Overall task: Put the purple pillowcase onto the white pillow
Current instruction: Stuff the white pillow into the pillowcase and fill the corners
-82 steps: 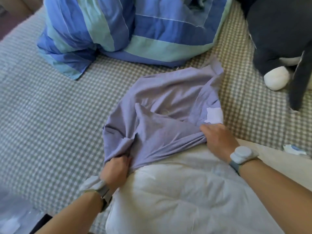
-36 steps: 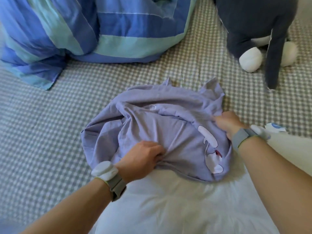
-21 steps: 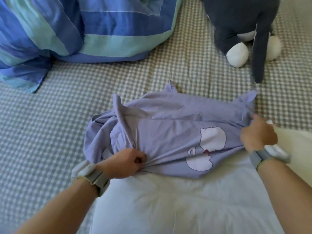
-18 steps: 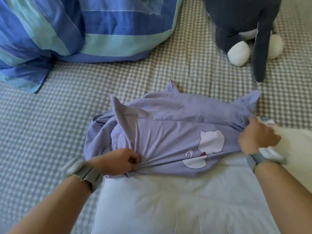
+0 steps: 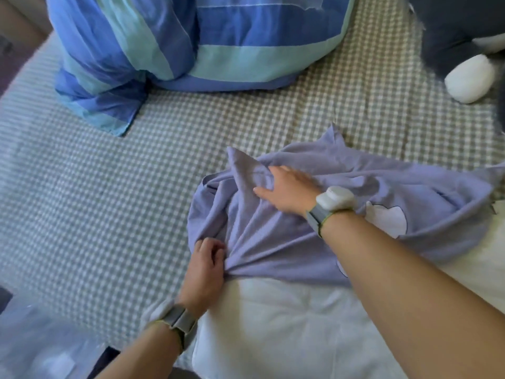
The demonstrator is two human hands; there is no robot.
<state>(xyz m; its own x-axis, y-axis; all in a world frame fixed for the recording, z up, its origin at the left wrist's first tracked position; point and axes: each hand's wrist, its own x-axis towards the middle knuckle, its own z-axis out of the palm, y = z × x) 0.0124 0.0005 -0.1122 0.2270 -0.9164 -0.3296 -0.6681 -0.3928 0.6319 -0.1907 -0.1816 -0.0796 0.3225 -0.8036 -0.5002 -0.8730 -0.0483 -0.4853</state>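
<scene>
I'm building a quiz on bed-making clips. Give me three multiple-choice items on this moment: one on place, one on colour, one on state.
1. Where does the right hand lie?
A. on the purple pillowcase
B. on the striped duvet
C. on the plush toy

2. What colour is the pillow?
A. blue
B. white
C. grey

3. What is the left hand doing?
A. lying open
B. gripping bunched pillowcase fabric
C. holding the toy

Answers: 1 A, its spread fingers lie on purple cloth; 2 B, the bare near part is white; 3 B, its fingers are closed on gathered folds.

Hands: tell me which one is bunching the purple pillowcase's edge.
The left hand, fingers closed on gathered purple pillowcase fabric; the right hand lies open and flat on top.
</scene>
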